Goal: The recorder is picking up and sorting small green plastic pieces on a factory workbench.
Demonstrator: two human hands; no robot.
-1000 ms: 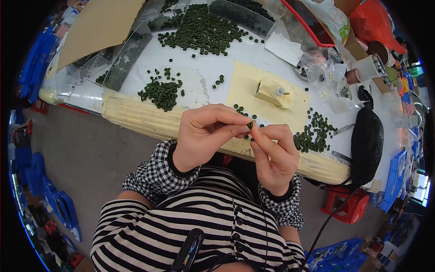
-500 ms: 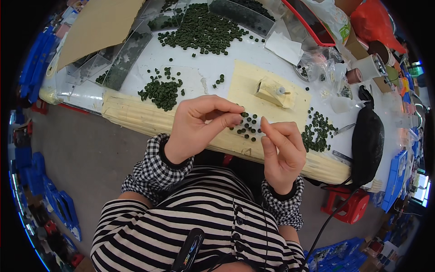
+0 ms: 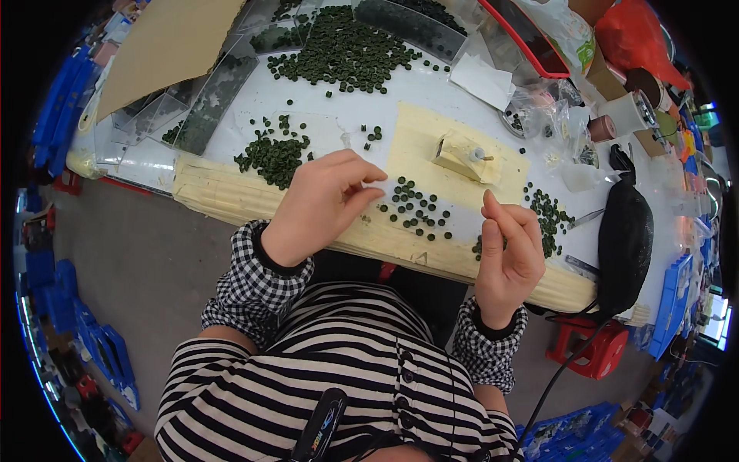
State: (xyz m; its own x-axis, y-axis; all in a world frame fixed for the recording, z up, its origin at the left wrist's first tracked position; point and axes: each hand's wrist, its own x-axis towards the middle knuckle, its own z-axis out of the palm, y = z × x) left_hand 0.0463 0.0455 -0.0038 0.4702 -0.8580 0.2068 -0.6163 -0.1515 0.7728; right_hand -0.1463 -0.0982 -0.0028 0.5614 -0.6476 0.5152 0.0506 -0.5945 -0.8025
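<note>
My left hand (image 3: 327, 202) hovers over the table's front edge, thumb and forefinger a little apart with nothing visible between them. It is beside a loose group of small dark green round pieces (image 3: 419, 206) on the white tabletop, with a larger pile (image 3: 273, 158) of the same pieces to its left. My right hand (image 3: 509, 258) is raised to the right of the loose group, thumb and fingertips drawn together. Whatever they may hold is too small to make out. Another pile of green pieces (image 3: 545, 219) lies just beyond the right hand.
A tape-covered block with a small metal pin (image 3: 468, 156) stands on yellowish tape (image 3: 412, 131). Farther back are a big heap of green pieces (image 3: 339, 50), clear trays (image 3: 219, 104), cardboard (image 3: 169, 54) and a red-edged phone (image 3: 531, 38). A black bag (image 3: 625, 231) and tweezers (image 3: 589, 218) lie right.
My hands have moved apart, the left one leftward and the right one rightward and slightly down. The loose group of green pieces between them is now uncovered. The left fingers have parted.
</note>
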